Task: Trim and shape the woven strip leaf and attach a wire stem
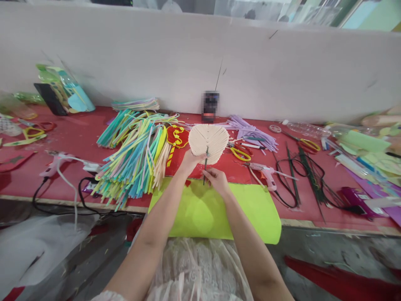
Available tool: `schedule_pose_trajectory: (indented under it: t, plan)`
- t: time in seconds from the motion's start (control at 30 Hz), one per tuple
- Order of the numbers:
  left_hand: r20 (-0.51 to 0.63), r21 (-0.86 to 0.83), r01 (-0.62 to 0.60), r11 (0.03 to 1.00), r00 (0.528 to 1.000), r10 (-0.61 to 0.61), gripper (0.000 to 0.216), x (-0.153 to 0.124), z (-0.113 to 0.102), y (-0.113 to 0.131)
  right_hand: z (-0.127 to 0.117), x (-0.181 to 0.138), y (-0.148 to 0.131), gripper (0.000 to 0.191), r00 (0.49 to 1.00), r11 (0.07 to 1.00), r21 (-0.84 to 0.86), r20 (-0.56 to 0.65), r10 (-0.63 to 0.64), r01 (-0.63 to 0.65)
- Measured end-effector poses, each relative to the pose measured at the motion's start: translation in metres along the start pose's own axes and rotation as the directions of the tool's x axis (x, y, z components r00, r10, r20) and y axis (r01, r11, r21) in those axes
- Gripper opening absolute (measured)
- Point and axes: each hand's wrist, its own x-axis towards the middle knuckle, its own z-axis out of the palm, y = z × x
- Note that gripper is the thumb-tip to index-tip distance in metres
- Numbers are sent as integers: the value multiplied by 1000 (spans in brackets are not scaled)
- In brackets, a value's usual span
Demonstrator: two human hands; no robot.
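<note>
The left hand (188,161) grips a cream leaf (209,140) while the right hand (217,180) pinches a green stick (205,167) against it, which likely needs steady aim.

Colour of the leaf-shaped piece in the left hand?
Cream piece, no other colour; shows best in head view.

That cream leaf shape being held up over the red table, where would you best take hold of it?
Probably at its narrow lower edge, coming from below and pinching the flat faces. The cream leaf is thin, stands upright and broadens upward. The left hand grips it there, while the right hand holds a green wire against its middle.
</note>
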Motion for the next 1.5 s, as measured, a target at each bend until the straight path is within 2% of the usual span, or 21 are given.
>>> schedule_pose_trajectory:
  t: [0.3, 0.8, 0.97, 1.17, 1.3, 1.5]
  plan:
    - [-37, 0, 48, 999, 998, -48, 52, -1, 3, 2, -2, 3, 4, 43, 999, 999, 30, 22, 37, -38]
    - [-69, -73, -21, 997, 997, 16, 56, 3, 2, -1, 0, 1, 4, 43, 998, 1000, 9, 64, 30, -30]
    - [-131, -197, -13, 980, 991, -13, 55, 4, 0, 9, 2, -1, 1, 41, 992, 999, -7, 121, 32, -31]
    - [-271, -352, -10, 936, 958, -91, 43, 12, -16, 14, 3, -8, -7, 37, 959, 998, 32, 282, 42, -53]
    - [-266, -447, 19, 894, 952, -153, 38, 15, -21, 13, 2, -10, -11, 37, 937, 992, 82, 343, 66, -100]
    - [-254, -520, 37, 853, 947, -197, 29, 14, -17, 13, -3, -13, -19, 35, 932, 977, 169, 357, 64, -132]
